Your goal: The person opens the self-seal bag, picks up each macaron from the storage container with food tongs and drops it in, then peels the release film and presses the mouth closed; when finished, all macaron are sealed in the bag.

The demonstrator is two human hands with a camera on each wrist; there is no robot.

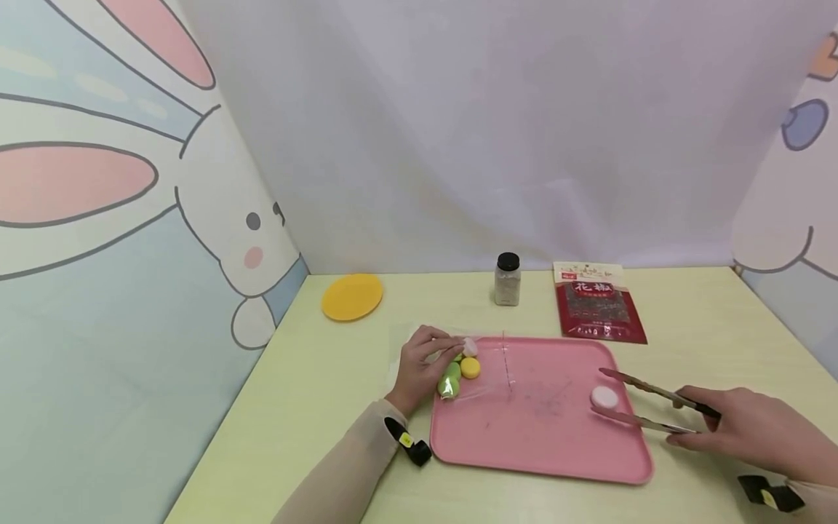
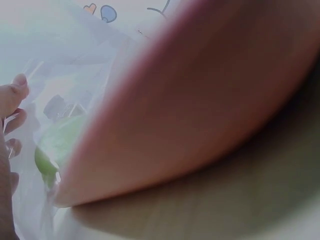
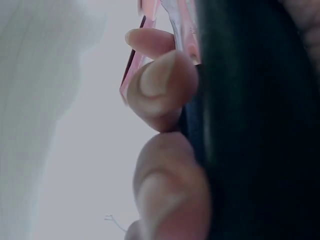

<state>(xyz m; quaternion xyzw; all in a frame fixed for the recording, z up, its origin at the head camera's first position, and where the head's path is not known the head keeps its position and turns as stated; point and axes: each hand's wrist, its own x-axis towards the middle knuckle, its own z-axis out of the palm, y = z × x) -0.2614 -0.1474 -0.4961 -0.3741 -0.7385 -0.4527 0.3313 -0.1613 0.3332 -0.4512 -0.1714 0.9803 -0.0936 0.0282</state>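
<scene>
At the pink tray's (image 1: 543, 466) left end, my left hand (image 1: 419, 367) pinches a clear plastic bag (image 1: 487, 389) between thumb and fingers. Inside the bag sit green macarons (image 1: 449, 386), a yellow macaron (image 1: 470, 367) and a whitish one (image 1: 470, 347). The left wrist view shows a green macaron (image 2: 60, 142) through the film, partly behind the tray's edge. My right hand (image 1: 753, 426) grips tongs (image 1: 644, 386) by their black handle (image 3: 250, 125). Their arms are spread, with the tips on either side of a pale pink macaron (image 1: 604, 397) near the tray's right rim.
Behind the tray stand a black-capped jar (image 1: 507, 280) and a red spice packet (image 1: 599, 304). A yellow plate (image 1: 352, 297) lies at the table's far left. Printed cloth walls enclose the back and both sides.
</scene>
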